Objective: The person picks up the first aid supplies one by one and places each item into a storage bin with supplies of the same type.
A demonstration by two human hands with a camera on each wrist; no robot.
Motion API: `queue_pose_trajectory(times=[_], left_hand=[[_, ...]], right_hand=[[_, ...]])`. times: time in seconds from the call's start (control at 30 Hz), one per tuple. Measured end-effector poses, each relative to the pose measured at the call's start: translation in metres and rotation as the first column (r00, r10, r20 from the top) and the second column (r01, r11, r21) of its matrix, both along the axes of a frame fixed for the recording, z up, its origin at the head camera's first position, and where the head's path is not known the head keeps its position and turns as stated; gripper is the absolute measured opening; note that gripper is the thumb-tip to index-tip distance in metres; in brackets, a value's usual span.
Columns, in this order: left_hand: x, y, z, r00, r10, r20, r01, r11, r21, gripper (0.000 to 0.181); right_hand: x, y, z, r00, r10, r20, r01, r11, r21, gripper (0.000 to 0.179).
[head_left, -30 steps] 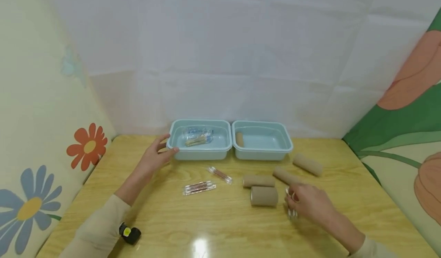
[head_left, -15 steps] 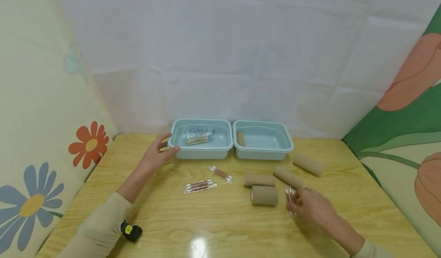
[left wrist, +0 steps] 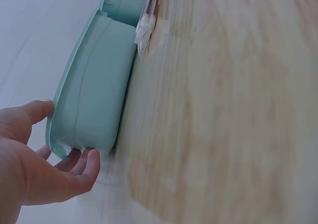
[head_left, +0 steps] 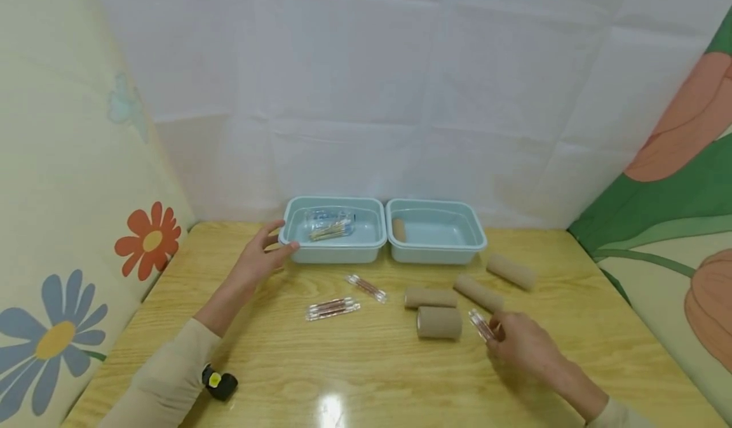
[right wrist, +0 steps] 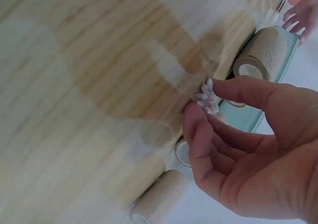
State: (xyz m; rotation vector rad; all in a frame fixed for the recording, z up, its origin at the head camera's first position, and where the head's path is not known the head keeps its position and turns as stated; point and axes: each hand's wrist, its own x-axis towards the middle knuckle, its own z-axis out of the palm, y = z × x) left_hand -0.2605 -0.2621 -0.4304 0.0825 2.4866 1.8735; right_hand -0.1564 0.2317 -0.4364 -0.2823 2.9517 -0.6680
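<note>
My right hand (head_left: 523, 342) pinches a clear-wrapped pack of cotton swabs (head_left: 480, 324) with reddish-brown sticks, between thumb and fingertips. In the right wrist view, the white swab tips (right wrist: 207, 96) show at the fingertips. Over at the left bin (head_left: 337, 254), my left hand (head_left: 260, 260) holds the end of the light blue plastic, thumb by the front rim and fingers bent round the corner (left wrist: 59, 159). Inside that bin lies a clear bag of cotton swabs (head_left: 330, 226). Two more wrapped swab packs lie in front, one nearer the bins (head_left: 366, 287) and one closer to me (head_left: 333, 308).
A second light blue bin (head_left: 437, 256) stands beside the first, with one cardboard tube (head_left: 399, 230) inside. Several cardboard tubes (head_left: 439, 322) lie on the wooden table (head_left: 372, 364) between that bin and my right hand. A white sheet (head_left: 354, 98) hangs behind.
My right hand has shifted slightly and turned the swab pack, whose far end now points up and left beyond the fingers. My left hand stays at the bin.
</note>
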Motion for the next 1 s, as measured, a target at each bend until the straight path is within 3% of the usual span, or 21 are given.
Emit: queue_pose_trajectory(times=[0.1, 0.17, 0.33, 0.4, 0.63, 1.0], left_hand=[[-0.001, 0.000, -0.001, 1.000, 0.001, 0.002, -0.001, 1.000, 0.004, 0.083], [0.003, 0.002, 0.007, 1.000, -0.002, 0.016, 0.002, 1.000, 0.012, 0.081], [0.002, 0.001, 0.006, 1.000, -0.006, 0.024, 0.005, 1.000, 0.015, 0.081], [-0.003, -0.001, -0.002, 1.000, -0.002, 0.017, 0.001, 1.000, 0.012, 0.083], [-0.001, 0.000, 0.000, 1.000, -0.002, 0.019, 0.001, 1.000, 0.020, 0.082], [-0.001, 0.000, -0.001, 1.000, -0.004, 0.014, 0.004, 1.000, 0.013, 0.082]], right_hand=[[-0.003, 0.004, -0.001, 0.999, 0.035, 0.027, -0.033, 0.997, -0.072, 0.017], [-0.004, 0.007, -0.003, 0.996, 0.066, 0.056, -0.057, 0.987, -0.147, 0.017], [-0.005, 0.014, -0.006, 0.986, 0.111, 0.125, -0.070, 0.952, -0.297, 0.018], [-0.004, 0.015, -0.005, 0.983, 0.113, 0.143, -0.062, 0.945, -0.322, 0.017], [-0.002, 0.018, -0.002, 0.987, 0.103, 0.125, -0.057, 0.942, -0.330, 0.014], [-0.001, 0.012, 0.020, 0.997, 0.066, 0.041, -0.050, 0.949, -0.312, 0.013]])
